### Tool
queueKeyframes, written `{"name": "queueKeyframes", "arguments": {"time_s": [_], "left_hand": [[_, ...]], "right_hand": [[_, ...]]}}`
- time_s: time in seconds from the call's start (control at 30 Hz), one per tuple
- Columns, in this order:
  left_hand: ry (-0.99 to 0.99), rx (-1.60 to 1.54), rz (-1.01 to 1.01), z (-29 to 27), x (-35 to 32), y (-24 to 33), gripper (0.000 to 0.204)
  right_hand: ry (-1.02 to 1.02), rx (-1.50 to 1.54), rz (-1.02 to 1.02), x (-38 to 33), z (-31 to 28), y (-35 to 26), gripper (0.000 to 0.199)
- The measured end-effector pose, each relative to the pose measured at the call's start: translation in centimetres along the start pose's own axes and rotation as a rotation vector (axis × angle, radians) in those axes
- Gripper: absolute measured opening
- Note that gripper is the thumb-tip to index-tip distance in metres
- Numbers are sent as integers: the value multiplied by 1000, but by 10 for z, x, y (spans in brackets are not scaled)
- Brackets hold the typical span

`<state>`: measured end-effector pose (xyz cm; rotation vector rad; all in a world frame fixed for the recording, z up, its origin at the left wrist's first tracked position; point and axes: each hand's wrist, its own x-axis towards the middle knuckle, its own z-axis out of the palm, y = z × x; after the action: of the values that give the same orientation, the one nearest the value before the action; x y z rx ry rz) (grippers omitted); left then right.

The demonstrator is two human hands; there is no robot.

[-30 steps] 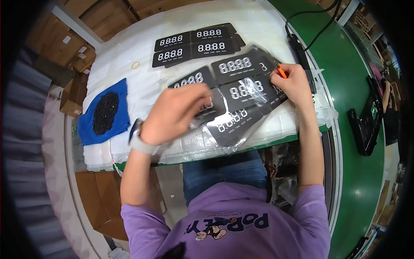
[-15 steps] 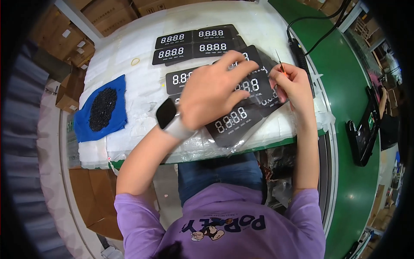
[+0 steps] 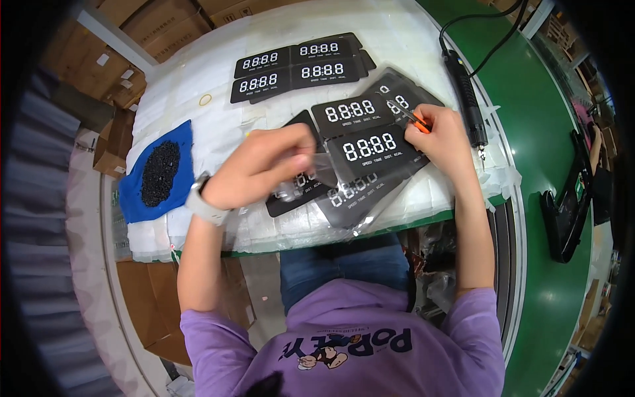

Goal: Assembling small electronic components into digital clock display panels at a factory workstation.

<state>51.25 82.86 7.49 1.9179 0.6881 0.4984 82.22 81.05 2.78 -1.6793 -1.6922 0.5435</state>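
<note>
My left hand (image 3: pixel 261 165), slightly smeared by motion, pinches a clear plastic film (image 3: pixel 323 171) beside the left edge of a black display panel (image 3: pixel 370 147) with white digit shapes. My right hand (image 3: pixel 440 135) is closed round a thin pointed tool (image 3: pixel 421 124) with an orange and black handle. Its metal tip points up and left over the panels' right side. Behind that panel lies another panel (image 3: pixel 352 111). A film-covered panel (image 3: pixel 354 198) sits nearer the table's front edge. Part of a further panel (image 3: pixel 281 204) is hidden under my left hand.
More black panels (image 3: pixel 259 85) lie overlapping at the back. On the left a blue cloth (image 3: pixel 133 198) holds a heap of small black parts (image 3: pixel 161 173). A corded black electric screwdriver (image 3: pixel 465 99) lies at the right edge. A rubber band (image 3: pixel 206 100) rests on the white table covering (image 3: pixel 178 86).
My left hand has moved left, off the panels, with the film in its fingers. My right hand has shifted slightly left, and its tool now tilts left. The panels under my hands lie differently.
</note>
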Motion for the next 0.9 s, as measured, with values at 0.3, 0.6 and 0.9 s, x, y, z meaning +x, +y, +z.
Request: {"name": "queueKeyframes", "arguments": {"time_s": [0.3, 0.6, 0.9], "left_hand": [[416, -311, 232, -46, -82, -40, 37], [594, -86, 144, -13, -32, -3, 11], [751, 230, 622, -6, -36, 62, 61]], "right_hand": [[-20, -102, -22, 0, -8, 7, 24], [295, -21, -466, -6, -18, -11, 56], [-66, 758, -904, -35, -36, -99, 92]]}}
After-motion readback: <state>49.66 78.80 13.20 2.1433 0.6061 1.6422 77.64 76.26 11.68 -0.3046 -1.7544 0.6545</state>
